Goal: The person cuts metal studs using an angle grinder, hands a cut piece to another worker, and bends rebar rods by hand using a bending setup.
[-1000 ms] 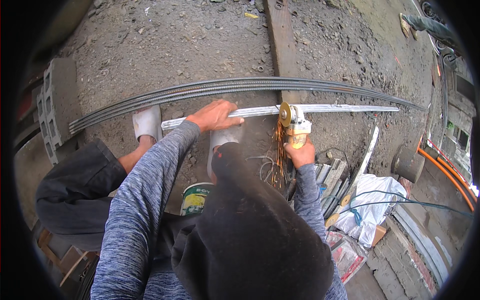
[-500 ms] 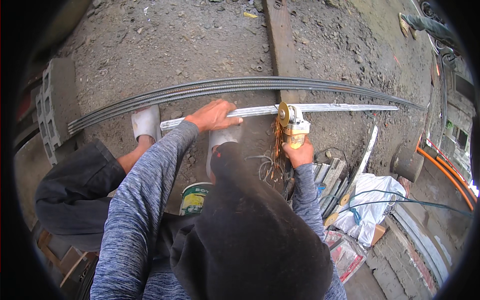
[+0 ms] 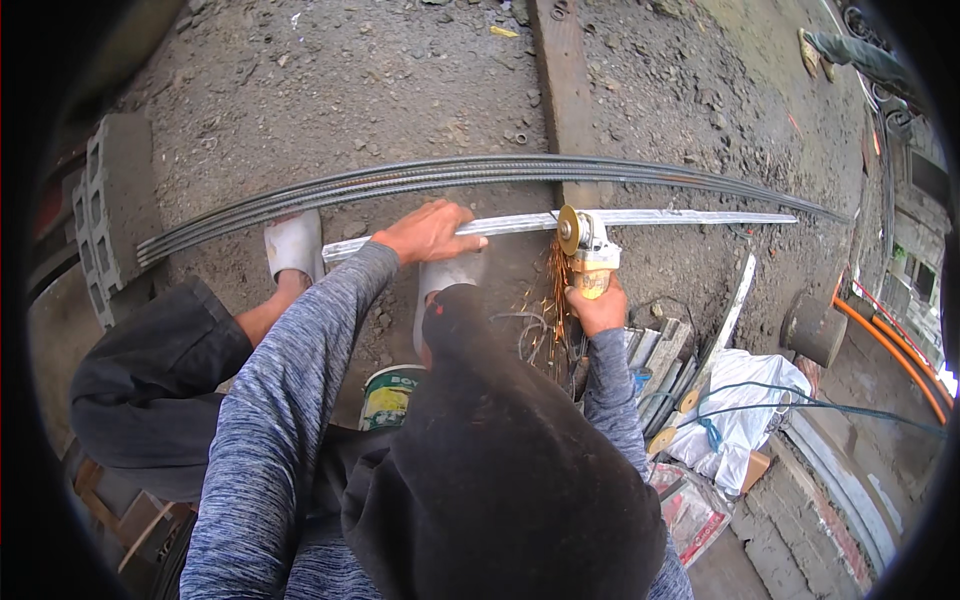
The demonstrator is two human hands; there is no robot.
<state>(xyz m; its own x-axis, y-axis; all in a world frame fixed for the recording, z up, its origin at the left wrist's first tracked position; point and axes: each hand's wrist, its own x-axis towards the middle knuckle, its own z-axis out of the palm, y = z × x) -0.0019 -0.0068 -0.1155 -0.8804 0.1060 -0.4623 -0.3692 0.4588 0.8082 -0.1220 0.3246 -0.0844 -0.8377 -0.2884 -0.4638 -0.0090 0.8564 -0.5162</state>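
Note:
My right hand [image 3: 600, 305] grips a yellow angle grinder [image 3: 593, 262]. Its round disc [image 3: 569, 230] meets the silver metal bar [image 3: 690, 217], and orange sparks [image 3: 556, 290] spray down toward me from the contact. Farther left, my left hand [image 3: 432, 234] is wrapped over the same bar, with the thumb along its near side. The bar lies crosswise over my right shoe and the wooden plank. Just beyond it runs a bundle of ribbed steel rods [image 3: 480, 170], roughly parallel.
A concrete hollow block [image 3: 125, 200] stands at the left under the rod ends. A wooden plank [image 3: 562, 90] stretches away ahead. Near my right arm lie metal offcuts [image 3: 662, 350], a white sack [image 3: 740, 385] and a dark cord. A paint bucket [image 3: 388, 395] sits between my legs. Another person's leg [image 3: 860, 58] shows far right.
Almost nothing differs. Both hands keep their places, the disc stays at the same spot on the bar, and sparks still fly.

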